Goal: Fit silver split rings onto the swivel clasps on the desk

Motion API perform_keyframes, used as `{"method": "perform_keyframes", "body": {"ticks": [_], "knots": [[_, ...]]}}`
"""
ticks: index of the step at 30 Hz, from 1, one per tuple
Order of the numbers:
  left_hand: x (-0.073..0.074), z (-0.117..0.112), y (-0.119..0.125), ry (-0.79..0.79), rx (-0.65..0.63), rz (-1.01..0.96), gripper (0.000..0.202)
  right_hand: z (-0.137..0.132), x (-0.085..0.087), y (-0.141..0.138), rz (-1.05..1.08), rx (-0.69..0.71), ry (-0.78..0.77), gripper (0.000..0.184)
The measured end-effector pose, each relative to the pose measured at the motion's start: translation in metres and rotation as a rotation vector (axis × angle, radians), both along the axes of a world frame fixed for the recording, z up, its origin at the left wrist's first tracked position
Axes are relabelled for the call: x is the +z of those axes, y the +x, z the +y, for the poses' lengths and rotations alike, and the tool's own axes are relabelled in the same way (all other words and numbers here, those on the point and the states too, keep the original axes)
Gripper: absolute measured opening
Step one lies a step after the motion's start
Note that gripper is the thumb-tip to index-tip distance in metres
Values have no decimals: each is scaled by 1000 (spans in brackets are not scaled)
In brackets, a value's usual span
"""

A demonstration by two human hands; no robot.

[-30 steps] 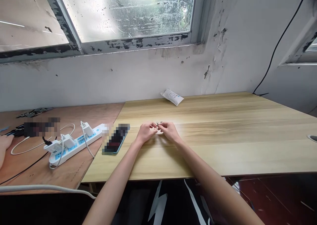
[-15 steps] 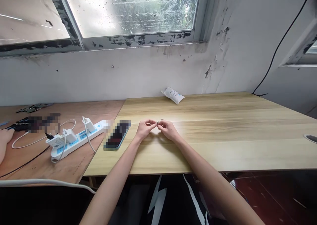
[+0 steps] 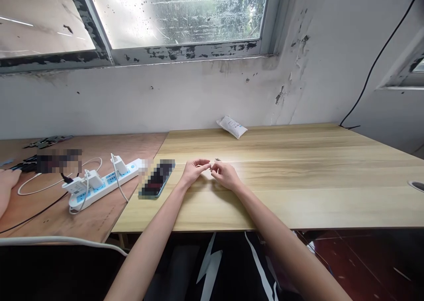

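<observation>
My left hand (image 3: 194, 173) and my right hand (image 3: 226, 176) meet low over the wood-grain table, fingertips almost touching. Between them is a tiny dark metallic piece (image 3: 210, 168), pinched by thumb and forefinger on each side. It is too small to tell its kind, and the fingers partly cover it. Just beyond my right fingertips, several small metallic bits (image 3: 217, 159) lie on the tabletop (image 3: 298, 182).
Left of my hands lies a phone (image 3: 157, 179), its screen blurred out. Farther left, a white power strip (image 3: 106, 186) with plugs and cables rests on a brownish board. A white packet (image 3: 232, 126) lies by the wall. Another person's hand (image 3: 9, 179) shows at the left edge.
Both hands stay together, with the fingertips and the tiny piece slightly lower and shifted. The small bits behind my right hand now show more fully.
</observation>
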State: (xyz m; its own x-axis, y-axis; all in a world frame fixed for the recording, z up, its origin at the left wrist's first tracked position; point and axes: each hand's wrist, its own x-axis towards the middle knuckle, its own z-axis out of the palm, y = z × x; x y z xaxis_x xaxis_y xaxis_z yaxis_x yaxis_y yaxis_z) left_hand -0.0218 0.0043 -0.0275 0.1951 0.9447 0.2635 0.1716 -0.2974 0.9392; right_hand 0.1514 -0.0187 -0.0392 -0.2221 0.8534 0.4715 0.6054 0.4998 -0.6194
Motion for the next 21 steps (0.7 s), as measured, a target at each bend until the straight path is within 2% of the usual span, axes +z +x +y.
{"method": "perform_keyframes", "body": {"ticks": [8, 12, 21], "knots": [[-6, 0, 2, 99, -14, 148, 20, 2, 3, 10, 12, -92, 49, 16], [-6, 0, 3, 175, 26, 186, 17, 3, 2, 12, 2, -99, 64, 15], [-5, -3, 3, 237, 49, 255, 12, 2, 0, 19, -68, -146, 103, 12]]}}
